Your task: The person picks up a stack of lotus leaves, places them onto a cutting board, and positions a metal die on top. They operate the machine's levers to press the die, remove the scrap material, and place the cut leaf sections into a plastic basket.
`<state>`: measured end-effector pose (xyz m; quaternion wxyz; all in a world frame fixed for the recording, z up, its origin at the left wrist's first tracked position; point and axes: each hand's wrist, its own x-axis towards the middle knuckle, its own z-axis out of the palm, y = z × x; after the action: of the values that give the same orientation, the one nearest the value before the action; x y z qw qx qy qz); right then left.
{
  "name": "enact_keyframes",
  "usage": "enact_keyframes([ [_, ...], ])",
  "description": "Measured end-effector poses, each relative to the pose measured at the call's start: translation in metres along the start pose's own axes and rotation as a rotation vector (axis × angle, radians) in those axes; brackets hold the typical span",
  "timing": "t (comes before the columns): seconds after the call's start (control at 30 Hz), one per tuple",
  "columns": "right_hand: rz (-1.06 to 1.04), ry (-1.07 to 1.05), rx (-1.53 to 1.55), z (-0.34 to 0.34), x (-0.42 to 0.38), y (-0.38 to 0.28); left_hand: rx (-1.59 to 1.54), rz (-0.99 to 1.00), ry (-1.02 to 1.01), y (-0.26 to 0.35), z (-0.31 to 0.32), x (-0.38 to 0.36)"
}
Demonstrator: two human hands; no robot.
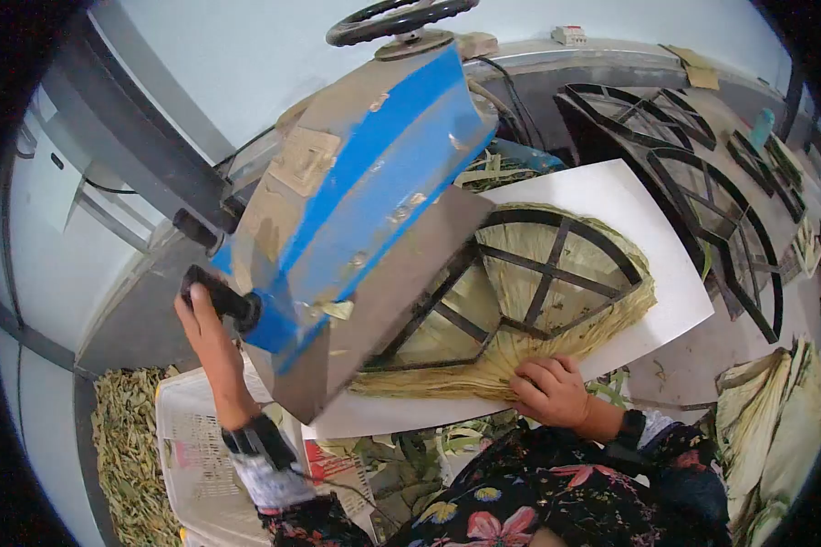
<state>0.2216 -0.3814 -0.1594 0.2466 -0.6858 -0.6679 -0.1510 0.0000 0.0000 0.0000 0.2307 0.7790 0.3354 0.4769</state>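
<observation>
My left hand point(208, 337) is wrapped round a black handle point(221, 299) at the lower end of a blue press arm point(374, 173). My right hand point(549, 390) rests with bent fingers on the near edge of a stack of pale dried leaves point(483, 360), pressing or pinching it. The stack lies on a white board point(680, 301). On top of the leaves sits a black metal cutting frame point(543, 283) with crossbars, its left part partly under the press's grey plate point(420, 264).
More black frames point(734, 242) lie at the right. Loose leaves point(757, 428) hang at the lower right. A white basket point(196, 447) and a heap of leaf scraps point(132, 456) are at the lower left. A black handwheel point(401, 20) tops the press.
</observation>
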Motion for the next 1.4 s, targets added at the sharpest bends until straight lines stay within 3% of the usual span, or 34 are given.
enact_keyframes([
  [0.07, -0.002, -0.049, 0.060, -0.014, 0.006, 0.002, -0.445, -0.110, -0.019, 0.027, 0.002, -0.024],
  [0.1, 0.024, -0.060, 0.092, -0.020, 0.010, -0.013, -0.419, -0.129, -0.047, 0.029, -0.010, -0.020],
  [0.2, -0.028, 0.009, 0.301, -0.047, 0.040, -0.006, -0.121, 0.102, 0.209, 0.025, -0.010, -0.009],
  [0.3, -0.020, 0.132, 0.513, -0.067, 0.115, -0.016, -0.217, -0.046, 0.381, 0.029, -0.002, 0.023],
  [0.33, 0.005, 0.164, 0.627, -0.067, 0.138, -0.023, -0.222, -0.032, 0.380, 0.027, -0.002, 0.033],
  [0.4, 0.029, 0.280, 0.876, -0.065, 0.178, -0.041, -0.634, -0.159, 0.074, 0.023, 0.000, 0.047],
  [0.47, 0.036, 0.374, 1.005, -0.076, 0.201, -0.053, -0.656, -0.186, 0.101, 0.032, 0.011, 0.040],
  [0.53, 0.178, 0.064, 1.477, -0.095, 0.212, -0.054, -0.669, -0.214, 0.117, 0.046, 0.019, 0.027],
  [0.63, 0.110, -0.105, 1.708, -0.102, 0.205, -0.035, -0.809, -0.298, 0.118, 0.058, 0.023, 0.008],
  [0.73, 0.238, -0.019, 1.815, -0.106, 0.195, -0.037, -0.848, -0.198, 0.030, 0.055, 0.023, -0.001],
  [0.83, 0.251, 0.029, 1.725, -0.106, 0.190, -0.035, -0.863, -0.180, -0.037, 0.047, 0.025, -0.004],
  [1.4, 0.325, 0.082, 1.671, -0.083, 0.170, -0.037, -0.894, -0.265, 0.016, 0.034, 0.040, -0.024],
])
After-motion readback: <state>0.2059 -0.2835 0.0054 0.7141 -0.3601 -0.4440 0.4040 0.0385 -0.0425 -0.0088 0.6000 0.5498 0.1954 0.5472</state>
